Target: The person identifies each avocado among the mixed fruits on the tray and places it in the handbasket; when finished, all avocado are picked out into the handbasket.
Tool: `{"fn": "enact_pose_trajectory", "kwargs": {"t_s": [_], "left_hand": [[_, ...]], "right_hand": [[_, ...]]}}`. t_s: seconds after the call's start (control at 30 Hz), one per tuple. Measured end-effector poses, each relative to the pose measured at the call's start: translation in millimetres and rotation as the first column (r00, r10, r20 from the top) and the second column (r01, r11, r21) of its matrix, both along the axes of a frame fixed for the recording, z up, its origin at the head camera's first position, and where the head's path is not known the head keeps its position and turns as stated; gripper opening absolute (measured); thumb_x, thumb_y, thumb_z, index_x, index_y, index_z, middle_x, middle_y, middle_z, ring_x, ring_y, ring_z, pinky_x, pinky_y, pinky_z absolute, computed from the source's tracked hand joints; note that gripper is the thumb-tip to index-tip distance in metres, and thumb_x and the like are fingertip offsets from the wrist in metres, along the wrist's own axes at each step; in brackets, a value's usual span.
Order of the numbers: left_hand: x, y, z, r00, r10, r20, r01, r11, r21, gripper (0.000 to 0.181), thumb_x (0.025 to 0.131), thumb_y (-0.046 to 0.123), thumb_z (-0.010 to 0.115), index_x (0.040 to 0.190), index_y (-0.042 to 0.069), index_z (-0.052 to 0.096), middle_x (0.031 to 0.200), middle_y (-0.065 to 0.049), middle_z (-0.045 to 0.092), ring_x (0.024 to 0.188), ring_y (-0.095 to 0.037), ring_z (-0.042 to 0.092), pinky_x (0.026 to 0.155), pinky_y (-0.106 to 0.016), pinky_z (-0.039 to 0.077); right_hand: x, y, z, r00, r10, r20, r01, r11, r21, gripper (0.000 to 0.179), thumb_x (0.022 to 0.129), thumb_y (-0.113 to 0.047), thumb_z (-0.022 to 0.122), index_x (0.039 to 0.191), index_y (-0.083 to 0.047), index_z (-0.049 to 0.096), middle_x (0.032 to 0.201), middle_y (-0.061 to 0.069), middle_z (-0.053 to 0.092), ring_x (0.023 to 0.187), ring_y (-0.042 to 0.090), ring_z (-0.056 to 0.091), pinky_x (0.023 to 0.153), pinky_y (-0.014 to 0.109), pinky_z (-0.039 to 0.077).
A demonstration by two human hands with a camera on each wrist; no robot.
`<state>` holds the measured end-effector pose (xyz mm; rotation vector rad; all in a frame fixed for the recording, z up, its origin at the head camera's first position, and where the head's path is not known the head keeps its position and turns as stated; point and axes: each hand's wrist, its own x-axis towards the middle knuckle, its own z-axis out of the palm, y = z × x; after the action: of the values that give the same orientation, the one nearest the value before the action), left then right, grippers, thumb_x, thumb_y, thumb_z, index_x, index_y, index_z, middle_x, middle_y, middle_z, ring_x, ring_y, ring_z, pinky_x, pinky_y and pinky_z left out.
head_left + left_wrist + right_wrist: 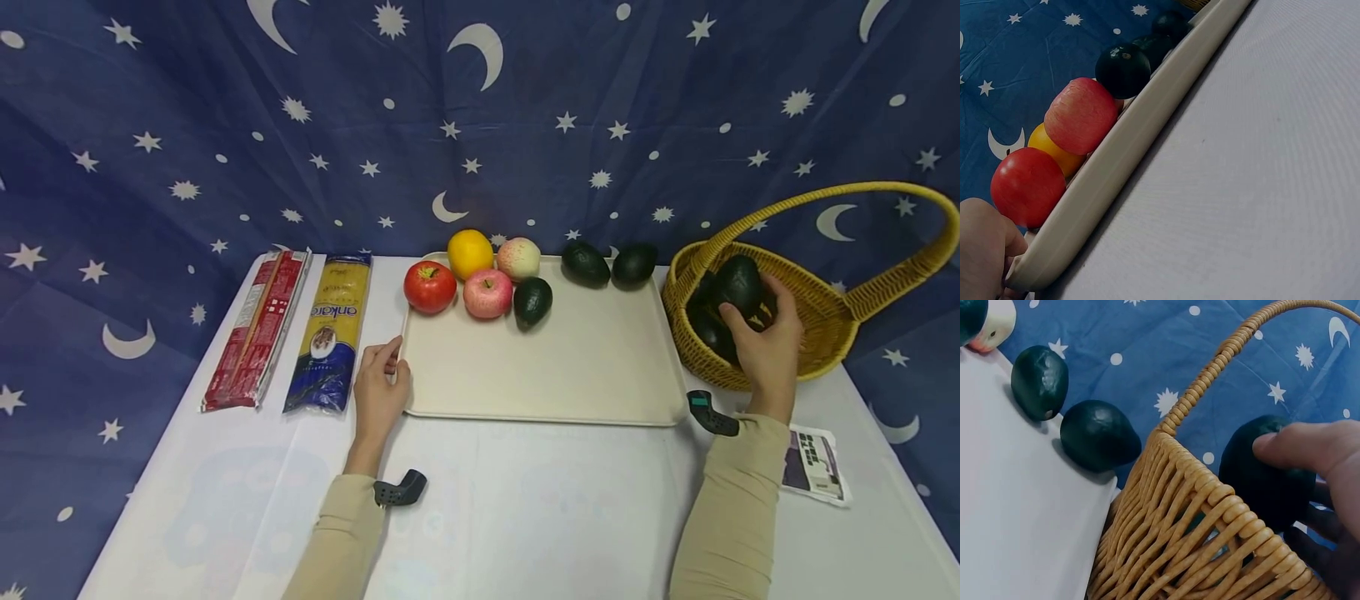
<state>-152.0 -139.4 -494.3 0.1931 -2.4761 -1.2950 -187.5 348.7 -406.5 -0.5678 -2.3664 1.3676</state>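
While my two hands work well apart, the table (525, 517), covered in white cloth, carries everything observed. Largest on it is the cream tray (570, 367), lying flat at centre. To its right stands the wicker basket (825, 333), upright, its handle arching overhead. Left of the tray lie two pasta packets side by side: a red packet (255, 333) and a blue-and-yellow packet (330, 342).

My right hand (765, 342) is inside the basket with fingers curled round a dark avocado (738, 283), which is raised at about rim level; the right wrist view shows my fingertips (1285, 447) pressed on its skin. More dark avocados sit below it in the basket.

My left hand (378, 383) rests at the tray's near left corner, fingers pinching the rim (1041, 262), as the left wrist view confirms.

Along the tray's far edge, from left: a red tomato (430, 286), a yellow orange (469, 252), a pink apple (487, 293), a pale peach (518, 258), one avocado (532, 300) just beside the apple, then two avocados (609, 264) near the far right corner, close together.

A printed paper card (813, 462) lies by my right sleeve.
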Motion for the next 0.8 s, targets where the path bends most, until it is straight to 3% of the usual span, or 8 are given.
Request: {"fn": "enact_pose_trajectory", "kwargs": {"t_s": [0.2,0.47,0.8], "left_hand": [[0.4,0.3,0.8,1.000,-0.004,-0.007,0.004,1.000,-0.001,0.039,0.086,0.005,0.057,0.124,0.007,0.061,0.104,-0.011,0.056,0.084,-0.022,0.055,0.077,-0.033,0.044],[-1.3,-0.2,1.0,1.000,-0.009,-0.015,0.009,1.000,-0.021,0.039,0.086,0.005,0.057,0.124,0.006,0.061,0.103,-0.011,0.057,0.084,-0.022,0.055,0.076,-0.032,0.044],[-0.9,0.0,-0.1,1.000,-0.007,-0.008,0.007,1.000,-0.002,0.039,0.086,0.005,0.057,0.125,0.007,0.061,0.105,-0.012,0.057,0.085,-0.023,0.055,0.078,-0.033,0.044]], "right_hand": [[-2.8,1.9,-1.6,0.998,-0.025,0.066,0.024,1.000,0.014,0.064,0.089,-0.032,0.061,0.144,-0.043,0.028,0.153,-0.011,0.029,0.143,0.013,0.026,0.116,0.041,0.024],[-4.4,3.9,-5.4,0.994,-0.052,0.094,0.048,0.998,0.043,0.065,0.090,-0.027,0.059,0.147,-0.034,0.027,0.155,-0.005,0.028,0.143,0.015,0.026,0.117,0.035,0.022],[-9.4,5.8,-5.6,0.991,-0.049,0.124,0.039,0.996,0.084,0.065,0.091,-0.029,0.056,0.149,-0.026,0.027,0.155,0.003,0.028,0.143,0.023,0.026,0.117,0.041,0.021]]}}
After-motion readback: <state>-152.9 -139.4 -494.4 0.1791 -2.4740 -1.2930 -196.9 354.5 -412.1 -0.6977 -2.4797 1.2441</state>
